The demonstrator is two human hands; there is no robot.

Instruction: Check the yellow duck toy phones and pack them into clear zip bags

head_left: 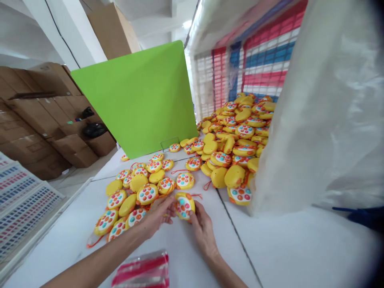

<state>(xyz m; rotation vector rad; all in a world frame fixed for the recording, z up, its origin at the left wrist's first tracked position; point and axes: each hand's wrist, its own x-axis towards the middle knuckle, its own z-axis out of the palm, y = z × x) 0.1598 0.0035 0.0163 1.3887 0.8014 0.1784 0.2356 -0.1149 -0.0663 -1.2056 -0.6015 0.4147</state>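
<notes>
Both hands are close together over a smooth white desk. The right hand is clamped on a yellow, rounded plastic toy with coloured buttons on a white face, thumb at its edge. The left hand is at the toy's opposite edge; whether it grips, I cannot tell. Similar yellow toys lie grouped to the left; a larger heap stands right. A flat green panel stands behind; a red-striped clear plastic packet lies in front.
</notes>
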